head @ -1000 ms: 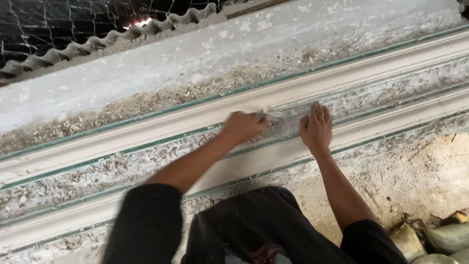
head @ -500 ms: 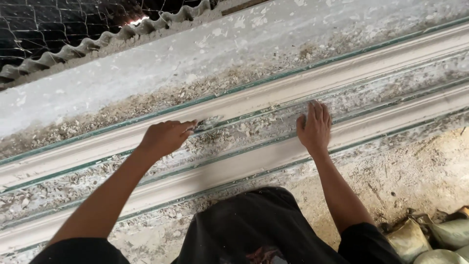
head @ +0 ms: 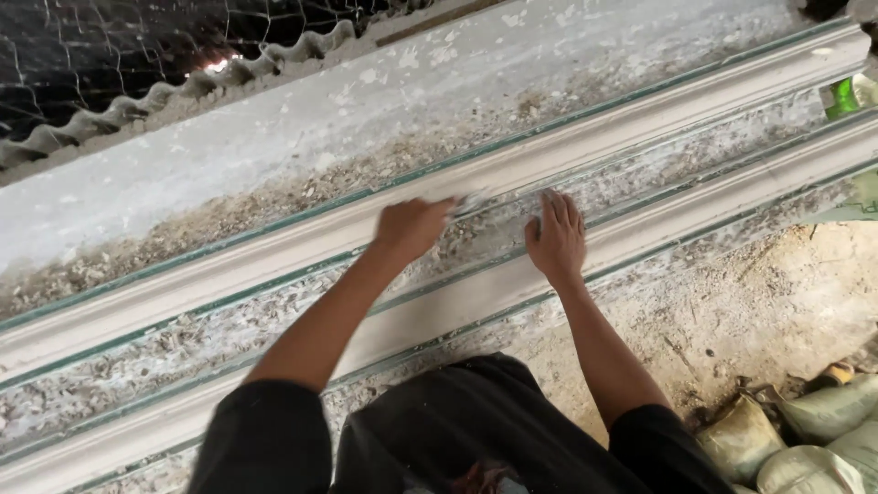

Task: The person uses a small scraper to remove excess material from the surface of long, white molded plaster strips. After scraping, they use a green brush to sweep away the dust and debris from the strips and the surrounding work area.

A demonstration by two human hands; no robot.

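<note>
The left hand [head: 412,227] is closed in a fist around a small grey tool [head: 469,205], whose tip projects from the fingers; motion blur prevents telling what kind of tool it is. The tool tip lies at the lower edge of the upper white moulding strip [head: 274,256], where that strip meets the rubble-filled channel [head: 183,338]. The right hand [head: 555,240] is open and flat, fingers extended and together, palm pressed down on the channel and on the upper edge of the lower white moulding strip [head: 439,311]. It holds nothing. The two hands are near each other, the right just beside the tool tip.

Both strips run diagonally across the view, edged by thin green lines. Loose grey chips cover the channel and the white slab [head: 302,137] beyond the upper strip. Wire mesh [head: 110,46] stands behind a corrugated edge. Filled sacks [head: 805,430] lie on the dusty ground at lower right.
</note>
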